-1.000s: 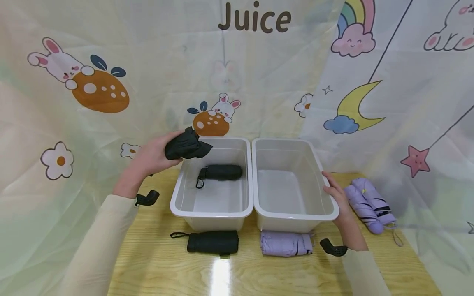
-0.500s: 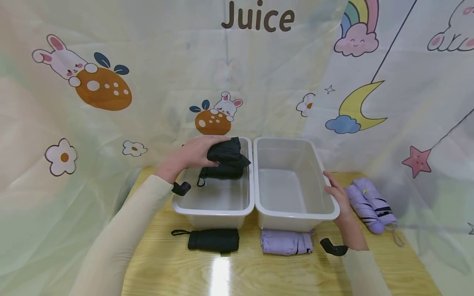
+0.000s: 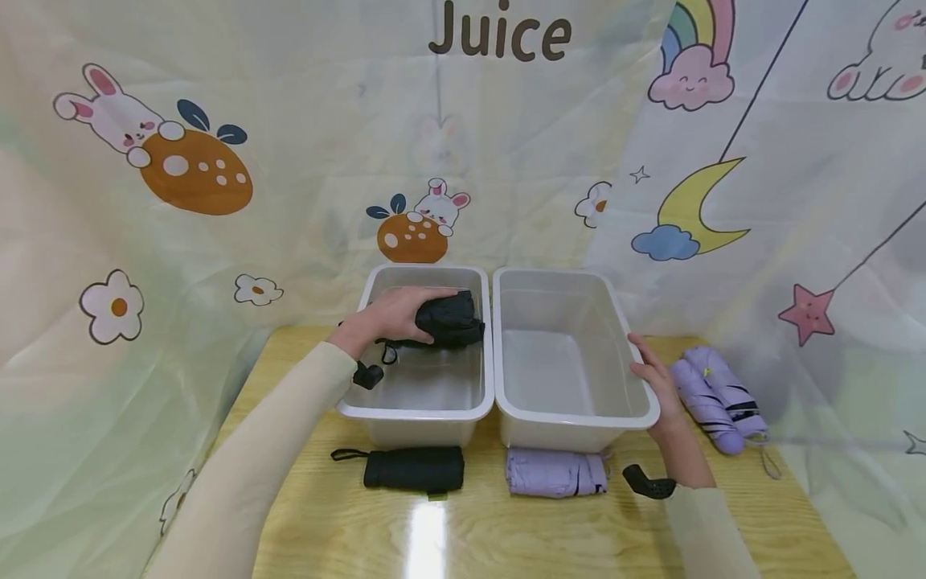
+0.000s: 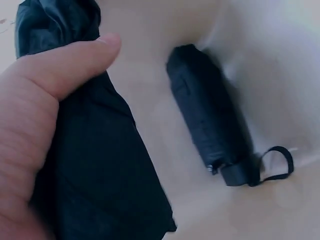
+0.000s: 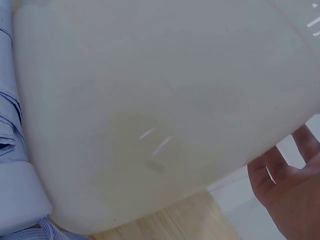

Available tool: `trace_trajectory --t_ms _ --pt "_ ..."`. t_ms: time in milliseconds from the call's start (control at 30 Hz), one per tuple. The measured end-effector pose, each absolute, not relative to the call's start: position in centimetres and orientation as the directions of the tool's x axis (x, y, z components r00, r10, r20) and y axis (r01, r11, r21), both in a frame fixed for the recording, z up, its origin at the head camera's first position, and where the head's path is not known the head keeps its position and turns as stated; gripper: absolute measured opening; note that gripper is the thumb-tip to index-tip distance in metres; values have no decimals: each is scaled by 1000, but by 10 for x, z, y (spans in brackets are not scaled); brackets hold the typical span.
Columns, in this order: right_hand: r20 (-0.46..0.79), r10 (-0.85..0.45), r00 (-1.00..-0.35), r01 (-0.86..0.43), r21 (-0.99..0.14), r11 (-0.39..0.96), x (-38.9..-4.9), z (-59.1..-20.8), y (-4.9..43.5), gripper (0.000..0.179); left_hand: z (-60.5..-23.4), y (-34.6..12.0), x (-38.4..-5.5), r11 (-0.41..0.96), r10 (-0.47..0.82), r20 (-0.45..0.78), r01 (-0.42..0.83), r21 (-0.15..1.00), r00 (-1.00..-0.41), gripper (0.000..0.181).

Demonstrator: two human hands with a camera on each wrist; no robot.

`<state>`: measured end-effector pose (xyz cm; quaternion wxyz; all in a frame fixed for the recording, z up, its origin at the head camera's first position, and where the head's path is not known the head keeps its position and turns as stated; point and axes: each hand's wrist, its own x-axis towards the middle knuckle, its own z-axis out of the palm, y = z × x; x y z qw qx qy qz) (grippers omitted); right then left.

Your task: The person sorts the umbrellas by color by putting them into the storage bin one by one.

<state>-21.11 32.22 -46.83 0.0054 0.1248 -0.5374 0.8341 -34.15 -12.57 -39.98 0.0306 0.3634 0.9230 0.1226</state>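
In the head view my left hand [image 3: 395, 314] grips a folded black umbrella [image 3: 450, 315], low inside the left plastic bin [image 3: 415, 416]. Up close in the left wrist view, the thumb lies across its loose, bunched fabric. Another black umbrella [image 4: 210, 115], neatly rolled with a wrist loop, lies on the bin's floor beside the held one. My right hand [image 3: 660, 386] holds the right rim of the right plastic bin [image 3: 579, 420], fingers hooked over the edge. Nothing lies inside that bin.
In front of the bins, a rolled black umbrella [image 3: 414, 468] and a rolled lilac umbrella [image 3: 555, 473] lie on the wooden table [image 3: 347, 531]. Two more lilac umbrellas [image 3: 719, 400] rest right of the right bin. A printed cloth [image 3: 318, 161] hangs close behind.
My left hand has carried the black umbrella rightward and down, from above the left bin's left edge to inside it. The right hand has stayed at the right bin's rim.
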Motion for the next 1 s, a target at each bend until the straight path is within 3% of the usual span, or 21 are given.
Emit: trace_trajectory --t_ms 267,433,733,1000 --pt "221 -114 -969 -153 -891 -426 -211 -468 323 46 -424 -123 -344 745 666 -133 648 155 -734 97" --pt "238 -116 -964 -165 -883 -440 -211 -469 323 46 -428 -118 -350 739 673 -130 656 154 -728 96" --pt "235 -98 -967 -174 -891 -418 -213 -470 324 47 -434 -107 -362 782 623 -270 597 180 -734 81" --pt "223 -130 -966 -149 -893 -424 -210 -468 324 47 -449 -99 -367 764 640 -328 622 173 -695 88"
